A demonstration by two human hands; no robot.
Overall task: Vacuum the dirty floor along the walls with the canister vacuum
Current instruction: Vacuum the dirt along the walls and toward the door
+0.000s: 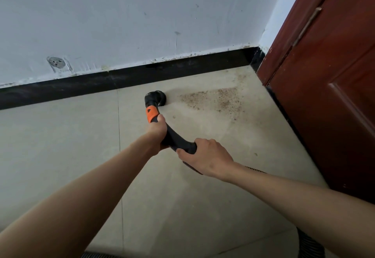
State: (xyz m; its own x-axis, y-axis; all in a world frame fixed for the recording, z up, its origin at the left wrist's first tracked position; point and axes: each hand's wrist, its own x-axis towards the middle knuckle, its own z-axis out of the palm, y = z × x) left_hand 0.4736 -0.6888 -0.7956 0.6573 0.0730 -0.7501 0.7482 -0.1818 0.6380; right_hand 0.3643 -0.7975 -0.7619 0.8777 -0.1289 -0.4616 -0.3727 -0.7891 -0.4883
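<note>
Both hands gripped the curved black vacuum handle: the left hand was wrapped round it nearer the nozzle, just behind the orange collar, and the right hand clasped the near end, where the ribbed hose led off under the right forearm toward the near right corner. Beyond the left hand the handle ended in a round black brush nozzle, which sat on the floor a little short of the black baseboard, its head turned to the right. The handle was a smooth, matt black tube bent in an arc, the collar a bright orange band with a dark mark on it. Just right of the nozzle lay a roughly triangular patch of brown grit, thinner specks trailing toward the far corner and a few stray crumbs lying nearer. The floor was pale beige tile with thin grout lines. The scuffed white wall ran along the far side above the baseboard, and a dark red wooden door closed off the right, meeting the wall at the corner, so the grit sat in a narrowing wedge between them. To the left and near side the tile stretched wide.
</note>
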